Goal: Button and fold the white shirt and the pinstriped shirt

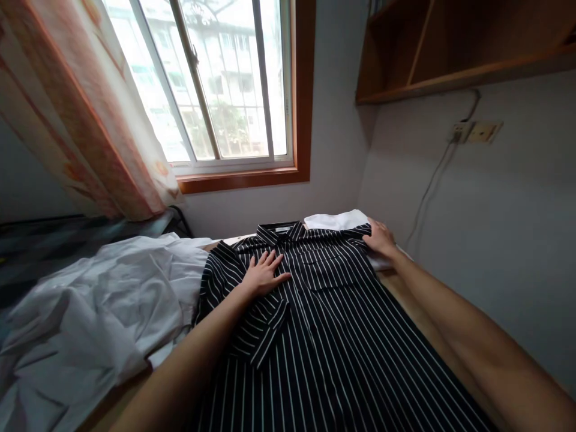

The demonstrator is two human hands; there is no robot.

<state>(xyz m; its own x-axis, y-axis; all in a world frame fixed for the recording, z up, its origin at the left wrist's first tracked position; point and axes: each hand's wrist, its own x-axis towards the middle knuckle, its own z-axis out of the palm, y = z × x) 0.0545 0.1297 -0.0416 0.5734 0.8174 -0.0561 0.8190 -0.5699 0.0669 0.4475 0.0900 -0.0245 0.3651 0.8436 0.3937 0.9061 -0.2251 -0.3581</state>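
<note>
A black shirt with white stripes (333, 336) lies front up on the table, its collar (281, 231) toward the window. My left hand (265, 274) rests flat on the shirt's chest below the collar, fingers spread. Under my left forearm, one short sleeve (267, 330) is folded over the shirt front. My right hand (380, 239) is at the far right shoulder, its fingers closed on the other sleeve's edge. The fingertips there are partly hidden by the hand and the cloth.
Crumpled white cloth (108, 300) covers the left side of the table. A folded white garment (337, 220) lies behind the shirt. A wooden shelf (405, 90) hangs on the right wall, above a socket with a cord (425, 198). A curtain (90, 108) hangs beside the window.
</note>
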